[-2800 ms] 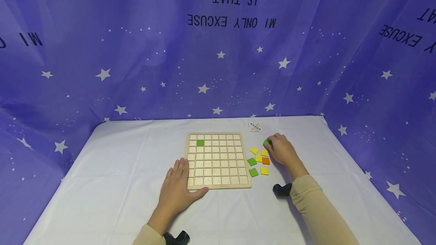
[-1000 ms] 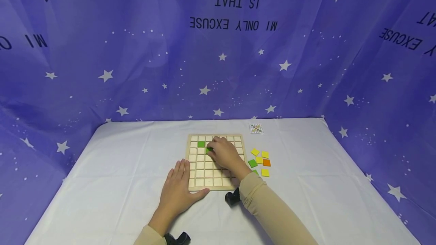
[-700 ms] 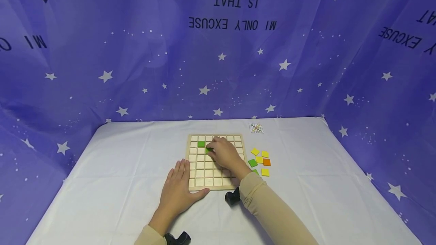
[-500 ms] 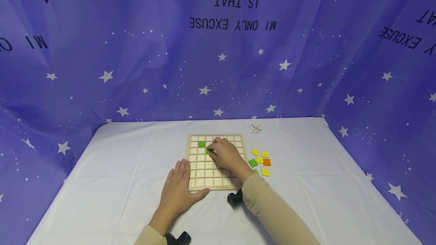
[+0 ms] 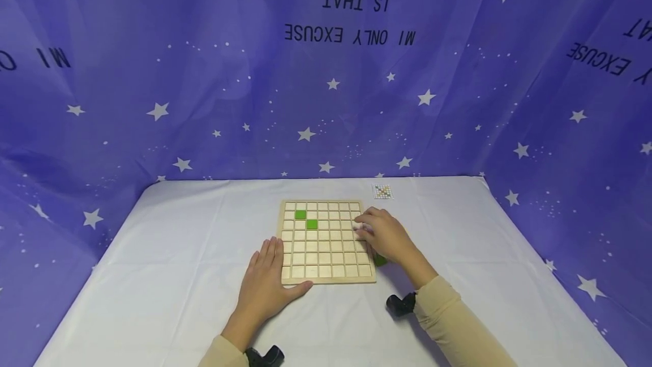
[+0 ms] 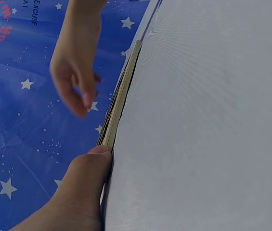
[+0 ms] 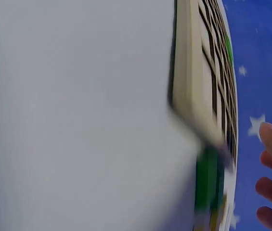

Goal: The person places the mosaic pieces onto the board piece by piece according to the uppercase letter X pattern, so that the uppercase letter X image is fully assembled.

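Note:
A wooden grid board (image 5: 324, 258) lies on the white table. Two green square tiles, one in the second row (image 5: 300, 214) and one in the third (image 5: 312, 224), sit in its cells diagonally. My left hand (image 5: 262, 285) rests at the board's left side with straight fingers, its thumb along the front edge. Over the board's right edge hovers my right hand (image 5: 389, 235), fingers apart and loosely bent, with nothing between them. A loose green tile (image 5: 380, 260) shows partly beneath it; my hand hides the other tiles there. The right wrist view has blurred tiles (image 7: 207, 183) beside the board's corner.
A small card (image 5: 382, 192) printed with a coloured grid lies beyond the board's far right corner. Purple star-printed cloth (image 5: 305, 101) hangs behind and at both sides of the table. Black wrist-worn devices (image 5: 402, 304) sit at both cuffs.
My right hand took a green tile from the right, set it in a third-row cell, let go and moved back right over the board's edge. The left hand has stayed put.

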Motion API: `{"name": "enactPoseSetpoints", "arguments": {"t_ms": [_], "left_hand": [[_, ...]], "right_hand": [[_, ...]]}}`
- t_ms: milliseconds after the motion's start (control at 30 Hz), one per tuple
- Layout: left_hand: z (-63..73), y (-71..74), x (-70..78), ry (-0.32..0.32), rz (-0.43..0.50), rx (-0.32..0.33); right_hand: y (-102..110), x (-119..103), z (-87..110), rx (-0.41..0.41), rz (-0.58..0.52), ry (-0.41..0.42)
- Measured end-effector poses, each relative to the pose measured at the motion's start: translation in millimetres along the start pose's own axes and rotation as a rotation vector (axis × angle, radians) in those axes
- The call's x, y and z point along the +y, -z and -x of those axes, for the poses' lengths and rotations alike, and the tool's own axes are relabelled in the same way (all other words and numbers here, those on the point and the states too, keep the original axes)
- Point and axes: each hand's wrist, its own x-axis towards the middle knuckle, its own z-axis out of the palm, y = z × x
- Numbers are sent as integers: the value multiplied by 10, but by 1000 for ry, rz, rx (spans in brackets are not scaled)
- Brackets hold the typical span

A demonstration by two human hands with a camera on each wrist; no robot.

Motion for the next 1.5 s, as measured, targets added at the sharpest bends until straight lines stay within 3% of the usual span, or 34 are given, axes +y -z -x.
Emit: {"name": "enactPoseSetpoints", "arguments": {"t_ms": [233, 533, 1167, 1500], "left_hand": [[-4, -6, -13, -5, 9, 4], [-7, -12, -10, -4, 0, 4], [-2, 4, 2, -14, 2, 17], [7, 11, 8, -7, 7, 8]], "right_hand": [[139, 377, 302, 8, 5, -108], [102, 682, 553, -14, -1, -186], [45, 742, 602, -55, 30, -182], [33, 593, 520, -36, 13, -161]]}}
